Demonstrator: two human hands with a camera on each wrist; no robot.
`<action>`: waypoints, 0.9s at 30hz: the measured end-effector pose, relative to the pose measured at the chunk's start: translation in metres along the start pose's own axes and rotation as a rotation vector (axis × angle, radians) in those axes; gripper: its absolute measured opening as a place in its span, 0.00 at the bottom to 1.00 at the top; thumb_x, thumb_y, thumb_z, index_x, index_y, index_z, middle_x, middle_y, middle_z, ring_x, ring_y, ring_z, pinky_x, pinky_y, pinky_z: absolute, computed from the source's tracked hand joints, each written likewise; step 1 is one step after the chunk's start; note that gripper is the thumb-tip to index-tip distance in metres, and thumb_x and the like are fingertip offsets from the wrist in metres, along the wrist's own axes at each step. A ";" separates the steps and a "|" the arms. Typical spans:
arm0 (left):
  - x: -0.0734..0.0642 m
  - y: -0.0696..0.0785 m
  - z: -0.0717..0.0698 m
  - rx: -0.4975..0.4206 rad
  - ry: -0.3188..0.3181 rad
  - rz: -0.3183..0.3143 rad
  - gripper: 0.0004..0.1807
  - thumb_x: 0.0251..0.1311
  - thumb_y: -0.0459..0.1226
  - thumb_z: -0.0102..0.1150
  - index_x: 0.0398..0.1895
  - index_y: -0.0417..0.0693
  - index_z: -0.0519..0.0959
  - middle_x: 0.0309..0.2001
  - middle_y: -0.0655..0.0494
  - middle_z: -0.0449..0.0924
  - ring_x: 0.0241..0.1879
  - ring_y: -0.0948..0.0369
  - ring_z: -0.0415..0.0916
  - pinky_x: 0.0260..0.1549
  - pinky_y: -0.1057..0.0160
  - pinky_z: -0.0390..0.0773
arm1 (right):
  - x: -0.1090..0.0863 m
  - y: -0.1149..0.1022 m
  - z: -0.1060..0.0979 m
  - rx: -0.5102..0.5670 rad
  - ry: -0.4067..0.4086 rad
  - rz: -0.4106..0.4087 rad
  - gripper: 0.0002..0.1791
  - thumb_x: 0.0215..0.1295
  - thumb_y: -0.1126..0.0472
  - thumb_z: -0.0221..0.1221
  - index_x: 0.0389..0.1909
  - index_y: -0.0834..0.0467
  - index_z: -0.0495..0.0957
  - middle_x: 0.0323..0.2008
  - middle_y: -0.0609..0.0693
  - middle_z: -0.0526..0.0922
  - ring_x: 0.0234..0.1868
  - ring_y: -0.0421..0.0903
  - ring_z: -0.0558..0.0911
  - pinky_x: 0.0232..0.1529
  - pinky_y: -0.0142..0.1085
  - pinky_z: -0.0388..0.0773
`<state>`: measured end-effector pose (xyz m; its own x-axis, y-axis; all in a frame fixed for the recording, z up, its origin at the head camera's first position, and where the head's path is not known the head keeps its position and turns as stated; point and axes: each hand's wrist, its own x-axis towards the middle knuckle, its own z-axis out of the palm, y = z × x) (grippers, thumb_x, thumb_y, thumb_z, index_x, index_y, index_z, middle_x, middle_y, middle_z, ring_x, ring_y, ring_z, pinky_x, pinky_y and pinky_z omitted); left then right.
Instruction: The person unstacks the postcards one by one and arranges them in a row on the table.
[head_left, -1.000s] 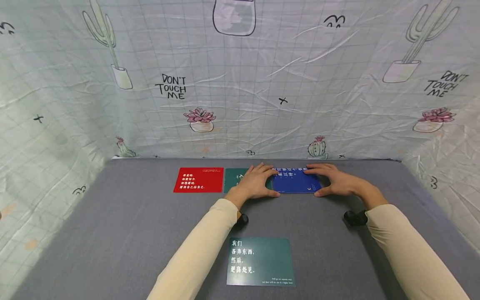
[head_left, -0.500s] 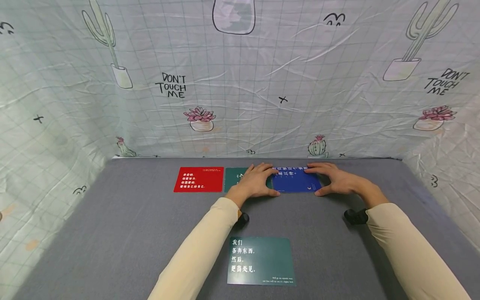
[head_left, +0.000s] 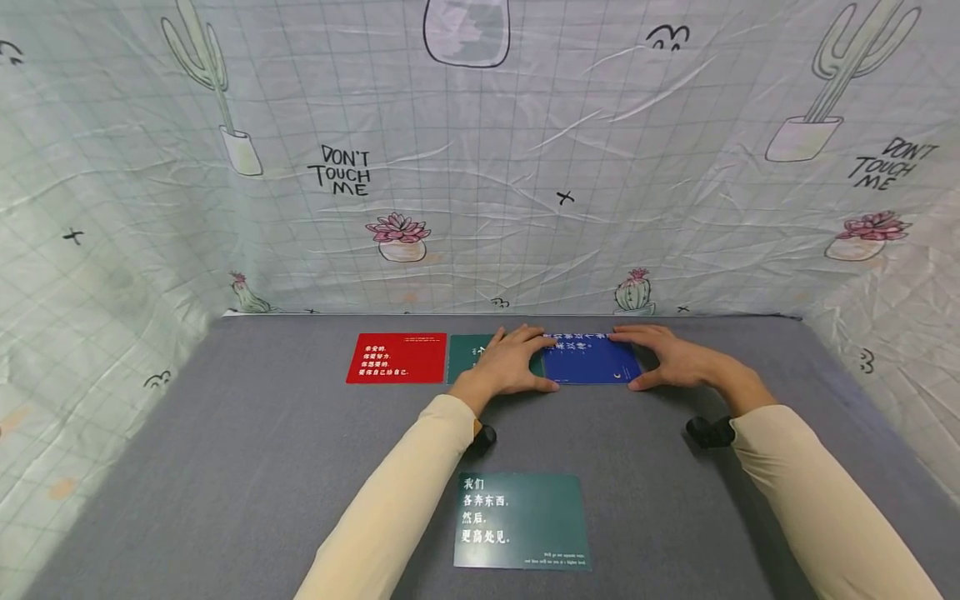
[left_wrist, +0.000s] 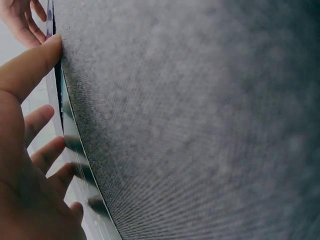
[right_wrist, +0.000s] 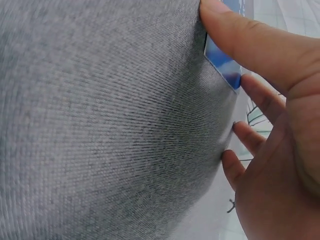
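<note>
A blue card (head_left: pixel 596 364) with white writing lies flat near the back of the table. My left hand (head_left: pixel 512 365) spreads over a green card (head_left: pixel 461 354), partly hiding it, with thumb and fingertips at the blue card's left end. My right hand (head_left: pixel 675 360) is at the other end, its thumb at the near right corner and its index finger along the far edge. In the right wrist view, the blue card's corner (right_wrist: pixel 225 65) shows between thumb and fingers. Both hands' fingers are spread and fairly straight, the fingertips down at the card surfaces.
A red card (head_left: pixel 397 358) lies left of the covered green one, in the same row. Nearer me is another green card (head_left: pixel 521 521) with white writing. The grey tabletop (head_left: pixel 262 483) ends at a cactus-print cloth (head_left: pixel 480 167) hung around the back and sides.
</note>
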<state>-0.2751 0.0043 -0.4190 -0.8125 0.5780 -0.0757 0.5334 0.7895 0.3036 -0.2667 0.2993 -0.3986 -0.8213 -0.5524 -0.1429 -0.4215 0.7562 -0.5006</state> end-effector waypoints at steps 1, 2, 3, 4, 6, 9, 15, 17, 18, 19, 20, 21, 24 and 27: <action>0.000 0.000 0.000 -0.002 0.003 0.000 0.41 0.54 0.59 0.60 0.72 0.62 0.62 0.73 0.57 0.53 0.73 0.56 0.43 0.69 0.48 0.39 | 0.000 -0.001 -0.001 -0.003 0.001 -0.002 0.45 0.54 0.51 0.69 0.70 0.60 0.60 0.70 0.63 0.55 0.69 0.68 0.46 0.60 0.69 0.44; 0.000 0.000 0.000 -0.013 0.006 0.002 0.42 0.54 0.59 0.60 0.72 0.62 0.61 0.73 0.57 0.53 0.73 0.56 0.43 0.69 0.48 0.38 | -0.001 -0.002 -0.001 -0.004 0.000 -0.004 0.45 0.54 0.51 0.69 0.70 0.61 0.60 0.70 0.63 0.55 0.69 0.68 0.46 0.60 0.69 0.45; 0.000 -0.001 -0.001 -0.036 0.011 0.006 0.42 0.53 0.58 0.61 0.72 0.61 0.61 0.73 0.56 0.53 0.73 0.56 0.44 0.69 0.48 0.38 | -0.001 -0.003 -0.002 -0.009 -0.001 -0.003 0.45 0.53 0.52 0.70 0.70 0.60 0.60 0.70 0.63 0.55 0.69 0.68 0.46 0.61 0.68 0.45; 0.000 -0.002 -0.001 -0.054 0.015 0.010 0.42 0.53 0.59 0.61 0.72 0.61 0.61 0.73 0.56 0.53 0.73 0.56 0.44 0.69 0.48 0.38 | -0.001 -0.005 -0.003 -0.015 -0.001 -0.008 0.46 0.53 0.53 0.70 0.70 0.61 0.60 0.70 0.64 0.55 0.69 0.68 0.46 0.61 0.69 0.45; -0.002 -0.004 -0.002 -0.099 0.030 0.019 0.43 0.53 0.58 0.62 0.72 0.61 0.61 0.73 0.55 0.52 0.73 0.56 0.45 0.69 0.49 0.37 | -0.002 -0.009 -0.003 -0.029 0.000 -0.008 0.46 0.52 0.53 0.70 0.70 0.61 0.60 0.70 0.64 0.54 0.69 0.69 0.46 0.61 0.68 0.46; -0.006 -0.008 -0.005 -0.160 0.065 0.042 0.43 0.52 0.57 0.63 0.72 0.60 0.61 0.74 0.54 0.51 0.73 0.55 0.45 0.69 0.48 0.38 | -0.005 -0.014 -0.002 -0.056 0.007 -0.009 0.47 0.51 0.53 0.71 0.70 0.61 0.60 0.70 0.66 0.54 0.69 0.70 0.46 0.60 0.69 0.48; -0.029 -0.009 -0.016 -0.218 0.159 0.108 0.41 0.53 0.54 0.64 0.71 0.57 0.63 0.74 0.50 0.50 0.73 0.51 0.43 0.69 0.46 0.42 | -0.013 -0.024 0.002 -0.112 0.044 -0.028 0.47 0.51 0.51 0.71 0.70 0.59 0.61 0.70 0.65 0.54 0.69 0.69 0.47 0.59 0.68 0.52; -0.040 -0.010 -0.019 -0.235 0.195 0.113 0.41 0.53 0.53 0.64 0.71 0.57 0.63 0.73 0.51 0.51 0.72 0.51 0.44 0.67 0.44 0.48 | -0.016 -0.028 0.002 -0.120 0.064 -0.055 0.47 0.51 0.53 0.71 0.70 0.58 0.61 0.70 0.64 0.55 0.69 0.67 0.48 0.60 0.67 0.53; -0.047 -0.010 -0.020 -0.245 0.210 0.112 0.41 0.53 0.53 0.64 0.71 0.57 0.63 0.73 0.51 0.51 0.72 0.51 0.45 0.66 0.42 0.51 | -0.018 -0.030 0.003 -0.122 0.073 -0.068 0.46 0.51 0.53 0.71 0.70 0.58 0.61 0.70 0.63 0.55 0.69 0.67 0.49 0.60 0.67 0.53; -0.053 -0.010 -0.021 -0.253 0.221 0.109 0.41 0.53 0.53 0.64 0.71 0.57 0.63 0.73 0.52 0.52 0.72 0.52 0.46 0.65 0.42 0.54 | -0.020 -0.032 0.004 -0.123 0.082 -0.082 0.46 0.52 0.53 0.71 0.70 0.58 0.61 0.70 0.63 0.56 0.69 0.66 0.50 0.60 0.67 0.54; -0.060 -0.010 -0.022 -0.258 0.232 0.105 0.41 0.52 0.53 0.64 0.71 0.58 0.63 0.73 0.53 0.52 0.71 0.53 0.47 0.63 0.41 0.57 | -0.023 -0.034 0.005 -0.124 0.090 -0.095 0.45 0.52 0.54 0.71 0.70 0.58 0.61 0.69 0.63 0.57 0.69 0.65 0.50 0.60 0.66 0.54; -0.067 -0.010 -0.022 -0.270 0.241 0.102 0.41 0.52 0.53 0.64 0.71 0.57 0.64 0.72 0.53 0.53 0.71 0.53 0.49 0.62 0.41 0.59 | -0.025 -0.036 0.007 -0.128 0.098 -0.109 0.45 0.53 0.54 0.71 0.70 0.58 0.62 0.69 0.62 0.57 0.69 0.65 0.51 0.60 0.66 0.55; -0.087 -0.011 -0.020 -0.290 0.243 0.098 0.41 0.52 0.53 0.65 0.71 0.56 0.63 0.71 0.53 0.56 0.69 0.54 0.52 0.60 0.42 0.63 | -0.033 -0.043 0.014 -0.130 0.119 -0.129 0.42 0.55 0.53 0.69 0.70 0.58 0.62 0.69 0.61 0.59 0.69 0.63 0.53 0.60 0.66 0.56; -0.107 -0.010 -0.018 -0.308 0.247 0.106 0.42 0.52 0.52 0.66 0.70 0.54 0.64 0.69 0.52 0.59 0.69 0.53 0.52 0.60 0.42 0.63 | -0.042 -0.049 0.022 -0.119 0.155 -0.142 0.40 0.58 0.51 0.67 0.69 0.59 0.63 0.68 0.59 0.61 0.68 0.61 0.55 0.60 0.64 0.58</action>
<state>-0.1980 -0.0689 -0.3969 -0.8088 0.5565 0.1902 0.5524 0.6081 0.5702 -0.2029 0.2775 -0.3869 -0.7956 -0.6029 0.0592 -0.5720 0.7154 -0.4012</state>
